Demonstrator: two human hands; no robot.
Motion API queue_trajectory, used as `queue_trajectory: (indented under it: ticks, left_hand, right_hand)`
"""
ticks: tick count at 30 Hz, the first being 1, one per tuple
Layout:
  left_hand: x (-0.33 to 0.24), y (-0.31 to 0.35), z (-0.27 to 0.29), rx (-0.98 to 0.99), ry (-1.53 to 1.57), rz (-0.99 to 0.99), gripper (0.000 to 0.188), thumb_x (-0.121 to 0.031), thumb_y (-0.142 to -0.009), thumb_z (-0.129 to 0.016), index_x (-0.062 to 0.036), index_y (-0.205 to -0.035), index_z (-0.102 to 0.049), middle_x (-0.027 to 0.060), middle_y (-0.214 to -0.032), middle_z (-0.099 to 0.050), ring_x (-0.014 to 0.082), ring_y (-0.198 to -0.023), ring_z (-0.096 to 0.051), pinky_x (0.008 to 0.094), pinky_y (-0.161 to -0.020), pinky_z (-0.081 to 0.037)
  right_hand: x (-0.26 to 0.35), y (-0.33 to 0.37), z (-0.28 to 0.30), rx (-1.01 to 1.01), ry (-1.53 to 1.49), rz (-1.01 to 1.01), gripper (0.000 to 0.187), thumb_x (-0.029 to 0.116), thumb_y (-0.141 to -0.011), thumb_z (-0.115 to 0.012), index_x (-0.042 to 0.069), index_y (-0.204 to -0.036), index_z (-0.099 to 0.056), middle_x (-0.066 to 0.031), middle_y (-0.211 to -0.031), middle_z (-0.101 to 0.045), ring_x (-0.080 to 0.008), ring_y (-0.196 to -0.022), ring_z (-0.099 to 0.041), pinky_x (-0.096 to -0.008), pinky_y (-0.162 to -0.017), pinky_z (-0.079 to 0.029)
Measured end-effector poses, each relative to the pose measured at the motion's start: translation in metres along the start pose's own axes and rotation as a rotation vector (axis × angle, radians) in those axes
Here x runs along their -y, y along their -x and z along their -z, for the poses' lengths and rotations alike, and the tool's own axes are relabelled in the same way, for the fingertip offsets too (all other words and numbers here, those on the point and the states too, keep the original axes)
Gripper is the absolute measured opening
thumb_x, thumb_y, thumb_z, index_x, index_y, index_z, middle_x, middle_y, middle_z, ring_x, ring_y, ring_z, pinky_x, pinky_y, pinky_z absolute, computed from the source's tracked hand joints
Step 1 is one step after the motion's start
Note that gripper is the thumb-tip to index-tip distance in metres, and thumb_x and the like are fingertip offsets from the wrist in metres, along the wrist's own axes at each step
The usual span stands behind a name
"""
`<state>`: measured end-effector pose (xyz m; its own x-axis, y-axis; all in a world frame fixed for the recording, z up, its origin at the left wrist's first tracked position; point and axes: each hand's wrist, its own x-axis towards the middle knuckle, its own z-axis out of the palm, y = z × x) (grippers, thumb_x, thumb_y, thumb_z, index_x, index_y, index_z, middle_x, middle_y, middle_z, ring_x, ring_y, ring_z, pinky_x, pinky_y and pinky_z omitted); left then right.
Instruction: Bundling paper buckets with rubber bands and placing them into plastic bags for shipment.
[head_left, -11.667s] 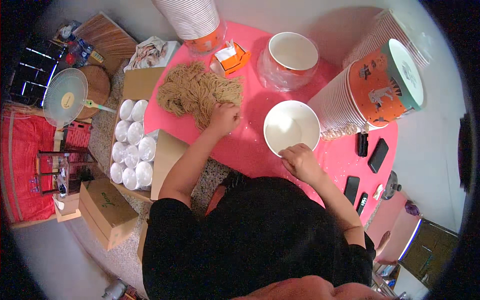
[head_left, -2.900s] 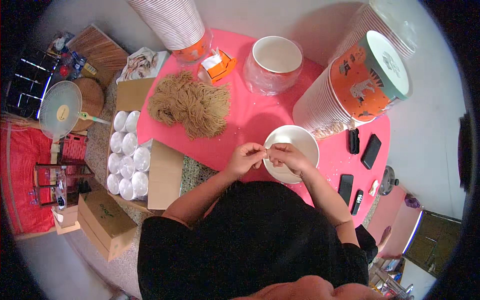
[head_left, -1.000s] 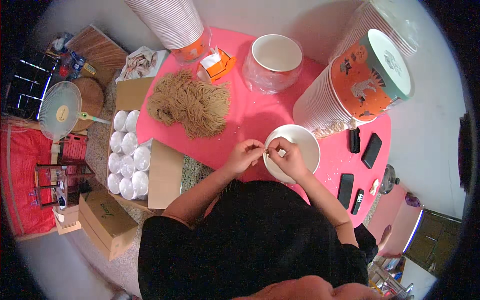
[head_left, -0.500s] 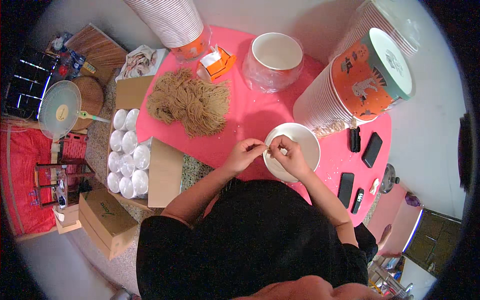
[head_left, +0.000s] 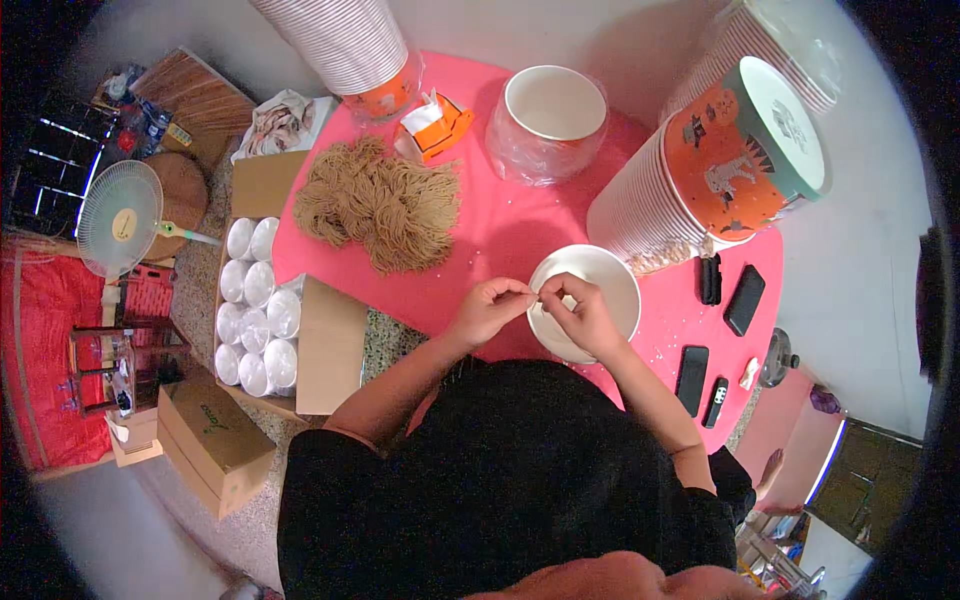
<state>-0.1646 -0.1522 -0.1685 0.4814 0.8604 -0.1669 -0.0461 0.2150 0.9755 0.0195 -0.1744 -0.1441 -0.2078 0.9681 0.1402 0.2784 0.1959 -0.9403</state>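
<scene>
Over the near left part of a white paper bucket [head_left: 622, 285], my two hands meet fingertip to fingertip. My left hand [head_left: 492, 308] is closed in a pinch at the bucket's left rim. My right hand [head_left: 582, 318] pinches from the other side, thumb and forefinger pressed together above the opening. Whatever small bit sits between the fingertips is too tiny to name. Left of the bucket, beyond my left hand, lies a loose heap of tan strings [head_left: 385, 205] on the pink tabletop [head_left: 500, 240].
Right of the bucket leans a tall stack of printed paper buckets [head_left: 735, 150]. Phones [head_left: 691, 380] and small black items lie at the right. A plastic-wrapped bucket [head_left: 550, 125], an orange tissue pack [head_left: 440, 128] and another stack [head_left: 350, 50] stand behind. A carton of wrapped cups [head_left: 335, 345] sits left.
Both hands stay in nearly the same place. Their fingertips have shifted slightly against each other, and the brownish bit seen between them earlier shows less.
</scene>
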Motion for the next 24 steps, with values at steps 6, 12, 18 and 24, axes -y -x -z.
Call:
queue_trajectory:
  ticks: [6, 12, 18, 24]
  left_hand:
    - [-0.004, 0.002, -0.003, -0.016, 0.001, -0.014, 0.009, -0.006, -0.085, -0.061, 0.0012, -0.09, -0.062, 0.0021, -0.084, -0.063, 0.0064, -0.077, -0.057, 0.0221, -0.07, -0.047]
    - [0.003, 0.003, 0.007, -0.005, -0.115, -0.045, 0.009, -0.006, -0.085, -0.062, 0.0007, -0.09, -0.063, 0.0004, -0.079, -0.064, 0.0056, -0.071, -0.057, 0.0212, -0.064, -0.046]
    - [-0.013, -0.006, 0.007, -0.114, -0.513, -0.485, 0.014, -0.01, -0.079, -0.067, -0.001, -0.089, -0.063, 0.0053, -0.081, -0.059, 0.0148, -0.077, -0.058, 0.0273, -0.067, -0.047]
    - [-0.027, 0.001, -0.011, 0.005, -0.454, -0.339, 0.009, -0.007, -0.076, -0.065, -0.0017, -0.081, -0.059, 0.0085, -0.08, -0.058, 0.0211, -0.075, -0.058, 0.0311, -0.064, -0.047]
  right_hand:
    - [0.005, 0.003, 0.001, 0.132, -0.318, -0.317, 0.007, 0.007, -0.092, -0.048, 0.001, -0.09, -0.047, -0.0004, -0.069, -0.051, -0.0073, -0.062, -0.05, -0.0232, -0.054, -0.042]
    - [-0.003, 0.009, 0.003, 0.043, -0.159, -0.283, 0.008, 0.008, -0.092, -0.047, 0.002, -0.088, -0.046, -0.002, -0.067, -0.048, -0.0094, -0.06, -0.047, -0.0255, -0.055, -0.041]
    - [0.009, -0.001, 0.015, 0.08, 0.092, -0.122, 0.006, 0.007, -0.09, -0.048, 0.001, -0.092, -0.047, -0.0135, -0.07, -0.053, -0.0232, -0.064, -0.056, -0.0325, -0.06, -0.044]
    - [0.027, 0.004, 0.012, 0.126, 0.118, -0.046, 0.009, 0.007, -0.089, -0.052, 0.001, -0.094, -0.048, -0.0128, -0.068, -0.051, -0.0234, -0.062, -0.053, -0.0329, -0.058, -0.042]
